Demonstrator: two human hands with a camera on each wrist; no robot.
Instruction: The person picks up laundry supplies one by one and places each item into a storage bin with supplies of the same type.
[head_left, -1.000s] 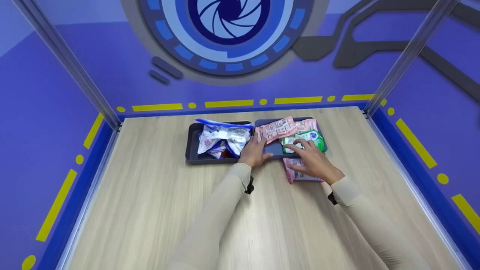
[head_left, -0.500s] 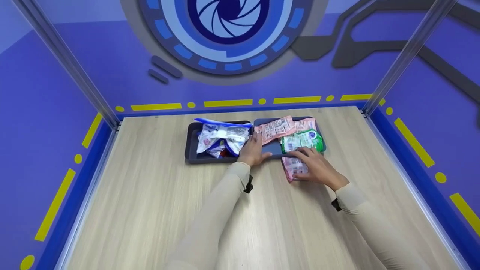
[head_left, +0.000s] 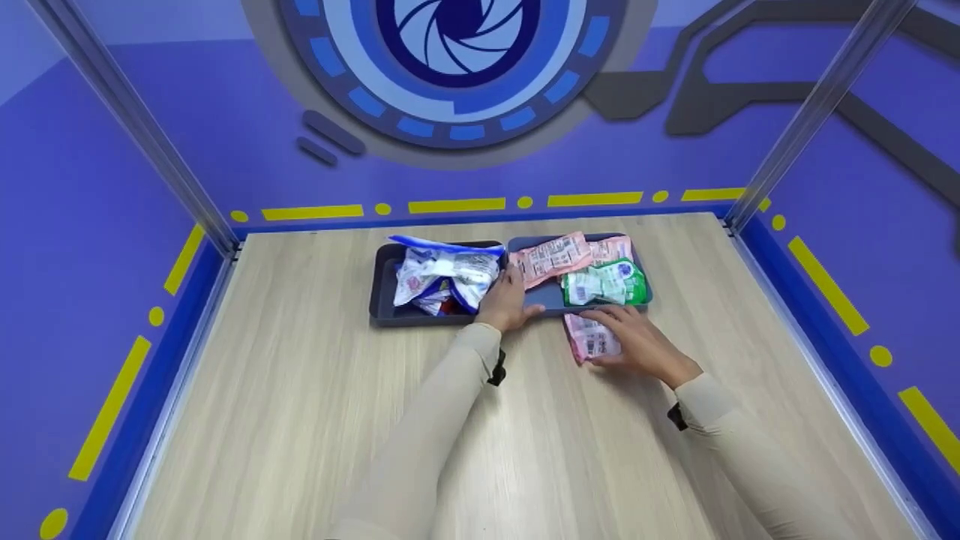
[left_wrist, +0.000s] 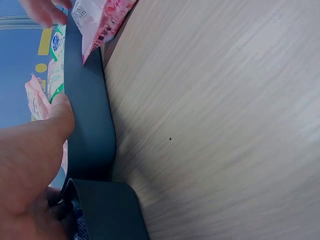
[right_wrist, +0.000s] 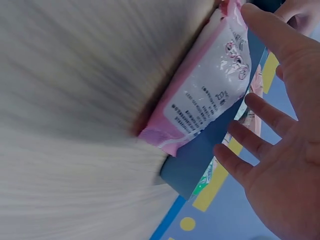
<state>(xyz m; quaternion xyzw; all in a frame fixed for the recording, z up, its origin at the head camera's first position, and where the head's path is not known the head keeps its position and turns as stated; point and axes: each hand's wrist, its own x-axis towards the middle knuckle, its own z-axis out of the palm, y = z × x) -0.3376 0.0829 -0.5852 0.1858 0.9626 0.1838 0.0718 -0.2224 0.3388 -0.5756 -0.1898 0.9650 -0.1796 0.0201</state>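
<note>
In the head view, my left hand [head_left: 504, 301] rests where two dark trays meet, fingers extended, thumb at the right tray's [head_left: 551, 299] front rim. My right hand [head_left: 640, 343] spans a pink packet [head_left: 589, 337] lying on the table against that tray's front wall. The thumb is at the packet's near edge, and the other fingers lie along its far side. In the right wrist view these fingers are spread, not closed round the packet [right_wrist: 210, 90]. Inside the right tray are pink packets [head_left: 551, 259] and a green-and-white packet [head_left: 604, 283].
The left tray [head_left: 384, 296] holds a blue-and-white packet [head_left: 448, 271] on top of smaller packets, partly hidden. Both trays stand near the back of the wooden table [head_left: 315, 390]. Blue printed walls [head_left: 187, 135] with metal corner posts [head_left: 142, 120] enclose three sides.
My right hand has drawn back from above the green-and-white packet, toward me, to the pink packet in front of the tray. The left hand has stayed in place.
</note>
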